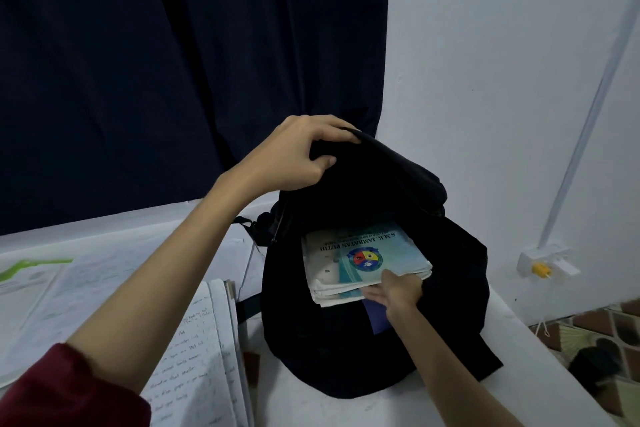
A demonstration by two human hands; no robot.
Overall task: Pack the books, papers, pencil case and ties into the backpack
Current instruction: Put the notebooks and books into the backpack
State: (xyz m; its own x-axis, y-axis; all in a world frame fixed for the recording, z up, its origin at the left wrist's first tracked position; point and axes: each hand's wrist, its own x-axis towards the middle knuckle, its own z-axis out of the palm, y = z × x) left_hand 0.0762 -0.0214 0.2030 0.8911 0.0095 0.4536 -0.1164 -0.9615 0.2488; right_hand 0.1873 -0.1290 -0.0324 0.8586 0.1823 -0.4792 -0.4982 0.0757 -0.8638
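A black backpack (pixel 367 350) stands open on the white table (pixel 519 374). My left hand (pixel 298 152) grips the top flap of the backpack and holds it up. Inside the opening lies a stack of books (pixel 360 260), the top one pale blue with a round colourful crest. My right hand (pixel 398 291) grips the near edge of that stack, fingers under it, inside the bag's mouth. A dark blue flat thing (pixel 377 319) shows just below this hand. Open handwritten notebooks and papers (pixel 194 350) lie on the table to the left.
A dark curtain (pixel 173 62) hangs behind the table at the left. The white wall carries a cable duct and a socket (pixel 547 263) at the right. Tiled floor (pixel 606 340) shows past the table's right edge. A printed sheet with green marks (pixel 38 274) lies far left.
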